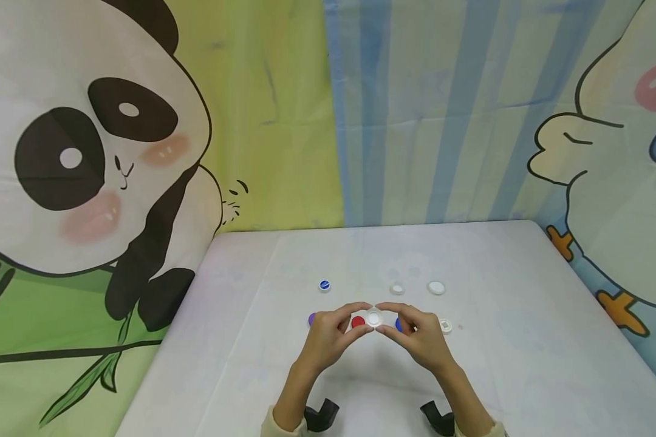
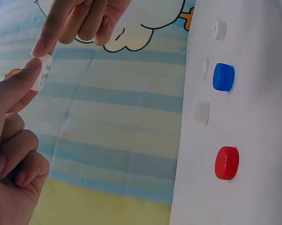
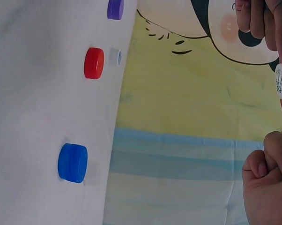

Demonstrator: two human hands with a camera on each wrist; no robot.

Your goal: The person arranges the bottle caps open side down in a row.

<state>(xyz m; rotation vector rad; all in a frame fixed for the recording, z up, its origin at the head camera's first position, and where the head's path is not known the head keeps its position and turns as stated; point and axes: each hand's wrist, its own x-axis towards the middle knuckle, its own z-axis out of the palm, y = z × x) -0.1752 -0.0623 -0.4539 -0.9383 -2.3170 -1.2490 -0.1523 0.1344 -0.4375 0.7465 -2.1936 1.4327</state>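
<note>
Both hands meet over the table and pinch one small white bottle cap (image 1: 374, 317) between their thumbs and index fingertips. Its hollow inside faces the head camera, and green print shows on its outer face in the left wrist view. My left hand (image 1: 328, 337) grips the cap from the left, my right hand (image 1: 420, 335) from the right. Below and behind the hands lie a red cap (image 1: 358, 321), a blue cap (image 1: 398, 325) partly hidden by the right fingers, and a purple cap (image 1: 311, 318) partly hidden by the left hand. A white cap (image 1: 445, 326) lies right of the right hand.
Farther back on the white table (image 1: 240, 340) are a small blue-and-white cap (image 1: 325, 285), a whitish cap (image 1: 397, 289) and a white cap (image 1: 436, 287). A printed cloth (image 1: 273, 121) hangs behind the table. Black wrist mounts (image 1: 321, 416) show at both forearms.
</note>
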